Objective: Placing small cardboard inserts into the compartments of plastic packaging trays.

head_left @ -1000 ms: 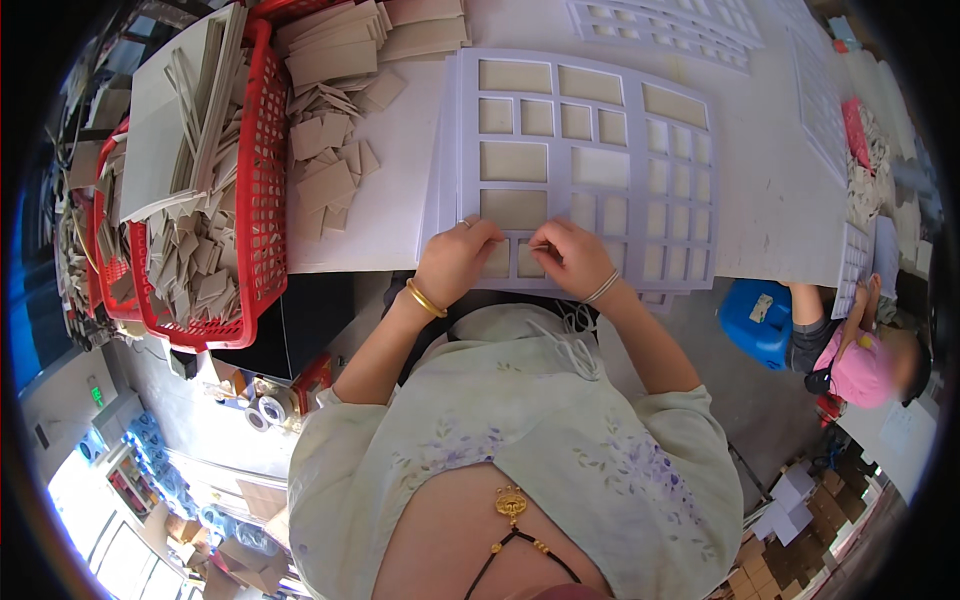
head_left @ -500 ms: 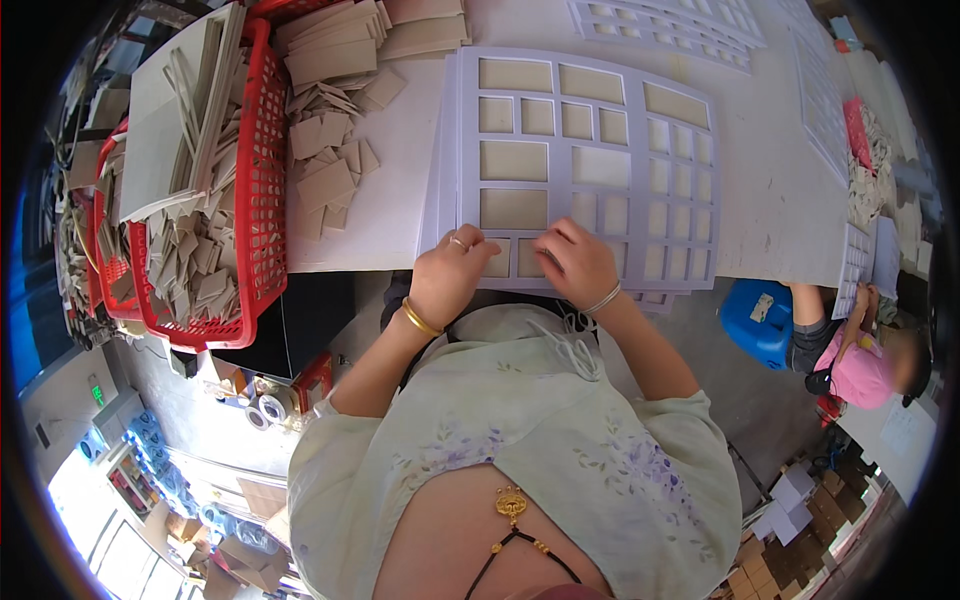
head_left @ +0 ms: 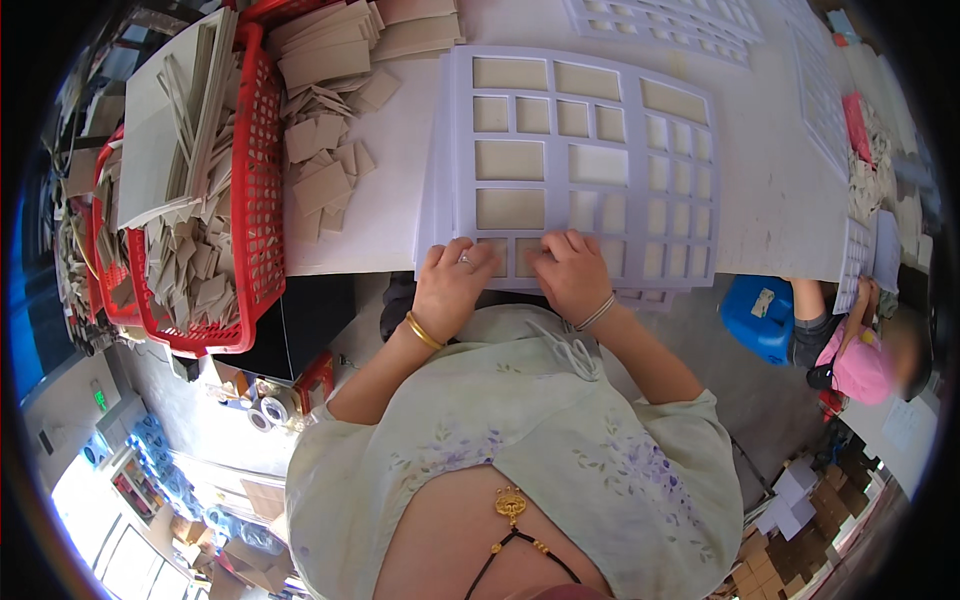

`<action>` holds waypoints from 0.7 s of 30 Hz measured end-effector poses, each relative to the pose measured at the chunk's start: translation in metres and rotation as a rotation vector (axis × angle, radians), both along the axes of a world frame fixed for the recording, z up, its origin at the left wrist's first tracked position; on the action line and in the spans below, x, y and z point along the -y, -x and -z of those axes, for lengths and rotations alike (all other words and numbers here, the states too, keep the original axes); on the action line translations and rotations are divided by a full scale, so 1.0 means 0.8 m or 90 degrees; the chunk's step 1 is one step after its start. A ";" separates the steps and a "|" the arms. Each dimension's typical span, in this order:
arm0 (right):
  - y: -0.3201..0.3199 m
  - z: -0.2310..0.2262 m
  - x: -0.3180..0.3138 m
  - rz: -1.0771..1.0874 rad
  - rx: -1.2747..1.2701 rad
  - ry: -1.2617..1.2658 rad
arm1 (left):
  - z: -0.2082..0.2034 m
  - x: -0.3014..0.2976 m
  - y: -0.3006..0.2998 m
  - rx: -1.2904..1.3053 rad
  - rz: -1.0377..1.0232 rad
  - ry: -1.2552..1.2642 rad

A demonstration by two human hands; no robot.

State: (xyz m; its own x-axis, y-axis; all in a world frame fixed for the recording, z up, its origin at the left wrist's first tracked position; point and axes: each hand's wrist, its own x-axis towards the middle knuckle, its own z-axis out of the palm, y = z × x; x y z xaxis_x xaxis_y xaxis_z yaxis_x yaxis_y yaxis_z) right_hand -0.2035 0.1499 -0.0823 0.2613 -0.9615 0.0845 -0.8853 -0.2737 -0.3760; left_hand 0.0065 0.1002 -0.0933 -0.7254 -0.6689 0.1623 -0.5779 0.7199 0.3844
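A white panel (head_left: 558, 187) with rectangular windows lies on top of a stack on the table, near its front edge. Grey cardboard pieces (head_left: 510, 160) fill many of the windows, while a few look white. My left hand (head_left: 455, 285) rests at the panel's near left corner, fingers curled and pressed together over a window. Just to its right, my right hand (head_left: 572, 272) bends down on the neighbouring window, fingers closed and thumb toward the left hand. Whatever lies under the fingertips of either hand is hidden.
Loose cardboard pieces (head_left: 325, 185) lie on the table (head_left: 385, 225) left of the stack. A red basket (head_left: 262, 200) full of cardboard offcuts stands farther left. More windowed panels (head_left: 680, 30) lie at the back right. A person in pink (head_left: 858, 365) sits at right beside a blue container (head_left: 757, 318).
My left hand has shifted slightly right, its fingers now lower over the window. My right hand has come down a little, its fingers curled closer to the panel. The panel stays nearly in place.
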 end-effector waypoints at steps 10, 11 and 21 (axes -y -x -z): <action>0.030 -0.009 -0.002 0.053 0.091 0.024 | 0.001 0.008 -0.010 -0.029 -0.014 -0.060; 0.046 -0.013 -0.005 0.103 0.089 0.077 | 0.002 0.009 -0.015 -0.055 -0.052 -0.089; 0.262 0.046 -0.147 0.652 -0.269 0.082 | 0.010 0.004 -0.031 -0.027 -0.120 -0.132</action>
